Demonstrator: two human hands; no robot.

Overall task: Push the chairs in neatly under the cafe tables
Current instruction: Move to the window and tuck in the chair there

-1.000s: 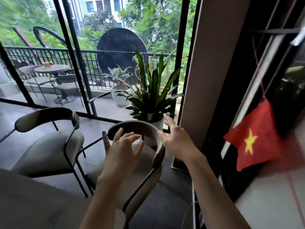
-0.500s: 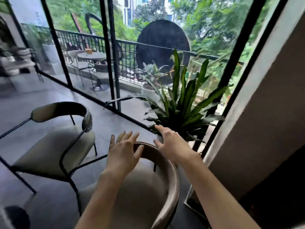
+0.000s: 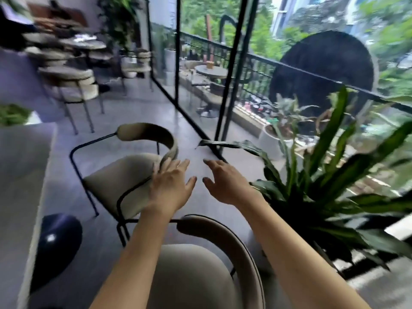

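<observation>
Two beige padded chairs with black metal frames stand by a grey table (image 3: 20, 166) at the left. The near chair (image 3: 223, 246) is right below me, its curved backrest under my forearms. The far chair (image 3: 124, 172) stands ahead to the left, seat facing the table. My left hand (image 3: 172, 186) hovers open, fingers spread, at the far chair's backrest end; I cannot tell whether it touches. My right hand (image 3: 227, 181) is open in the air over the floor, holding nothing.
A large potted plant (image 3: 330, 175) crowds the right side, with leaves reaching toward my right arm. Black-framed glass panels (image 3: 229, 74) run ahead, with a balcony table beyond. More chairs and tables (image 3: 71, 81) stand at the back left. A dark round object (image 3: 55, 241) lies under the table edge.
My view has swung left and both hands have lifted off the near chair's backrest, moving forward toward the far chair. The near chair now sits lower in view, closer to the table.
</observation>
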